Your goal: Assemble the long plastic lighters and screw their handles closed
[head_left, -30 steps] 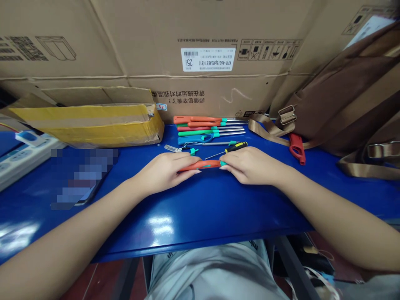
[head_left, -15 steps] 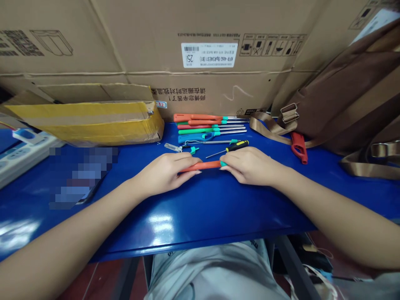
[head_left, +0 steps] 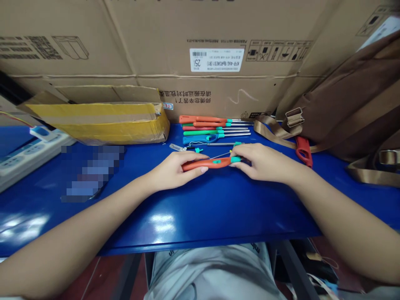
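Observation:
An orange long-nosed lighter (head_left: pixel 203 163) with a teal trigger and collar is held level above the blue table. My left hand (head_left: pixel 171 170) is closed around its orange handle end, thumb in front and fingers behind. At the other end, my right hand (head_left: pixel 261 161) pinches the teal collar; that hand hides whatever extends beyond it. Just behind, a screwdriver shaft (head_left: pixel 221 155) shows, its handle mostly covered by my right hand. Beyond my left hand lie a clear plastic part (head_left: pixel 177 147) with a thin wire and a small teal piece (head_left: pixel 198 150).
Several lighters (head_left: pixel 203 133) in orange, red, green and blue lie in a row against a large cardboard box (head_left: pixel 156 37). A yellow-taped carton (head_left: pixel 103 123) and a power strip (head_left: pixel 28 154) stand left. Right are a red handle part (head_left: pixel 303 151) and a brown strapped bag (head_left: pixel 350 104).
The lighter has turned about its length, so its teal trigger now shows. My right fingers have loosened slightly around the collar. The whole view has shifted a little.

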`<state>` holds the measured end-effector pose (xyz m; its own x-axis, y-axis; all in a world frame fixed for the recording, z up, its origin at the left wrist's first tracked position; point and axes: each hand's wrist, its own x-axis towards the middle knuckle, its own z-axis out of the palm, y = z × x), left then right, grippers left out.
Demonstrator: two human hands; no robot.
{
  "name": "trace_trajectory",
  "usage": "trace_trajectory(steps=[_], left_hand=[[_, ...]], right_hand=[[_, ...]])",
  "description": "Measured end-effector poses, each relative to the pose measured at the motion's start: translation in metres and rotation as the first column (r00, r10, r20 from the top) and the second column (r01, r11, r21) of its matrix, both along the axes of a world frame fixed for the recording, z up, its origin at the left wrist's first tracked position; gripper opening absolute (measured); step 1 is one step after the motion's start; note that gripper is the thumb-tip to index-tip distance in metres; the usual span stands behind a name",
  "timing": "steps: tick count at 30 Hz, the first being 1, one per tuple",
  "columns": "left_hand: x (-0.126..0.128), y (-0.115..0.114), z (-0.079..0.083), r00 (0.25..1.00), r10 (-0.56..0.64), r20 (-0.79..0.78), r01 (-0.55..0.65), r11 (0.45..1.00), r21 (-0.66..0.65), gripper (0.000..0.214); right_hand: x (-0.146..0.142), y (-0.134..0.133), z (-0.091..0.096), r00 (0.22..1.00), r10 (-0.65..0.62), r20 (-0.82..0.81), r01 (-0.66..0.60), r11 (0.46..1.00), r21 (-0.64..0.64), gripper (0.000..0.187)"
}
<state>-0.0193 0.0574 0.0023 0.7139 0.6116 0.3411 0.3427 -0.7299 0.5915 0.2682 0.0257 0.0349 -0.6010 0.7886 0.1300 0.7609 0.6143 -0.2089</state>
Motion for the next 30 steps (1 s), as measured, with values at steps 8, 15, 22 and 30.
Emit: trace_trajectory(steps=[8, 15, 22, 30], left_hand=[[-0.004, 0.005, 0.002, 0.993, -0.061, -0.098, 0.063, 0.998, 0.016, 0.033], [-0.006, 0.002, 0.005, 0.964, -0.077, -0.254, 0.090, 0.995, 0.041, 0.034], [-0.004, -0.006, 0.012, 0.942, -0.041, -0.334, 0.069, 0.995, 0.071, 0.034], [0.001, -0.023, 0.029, 0.880, 0.036, -0.474, 0.025, 0.992, 0.121, 0.020]], right_hand=[[0.010, 0.006, 0.001, 1.000, -0.018, 0.004, 0.019, 0.998, -0.061, 0.002], [0.013, 0.004, 0.006, 0.997, 0.074, -0.005, -0.073, 0.975, -0.210, 0.011], [0.025, 0.022, -0.007, 0.995, -0.099, -0.005, 0.099, 0.981, 0.165, 0.018], [0.035, 0.033, -0.019, 0.998, -0.054, 0.016, 0.053, 0.995, 0.085, 0.013]])
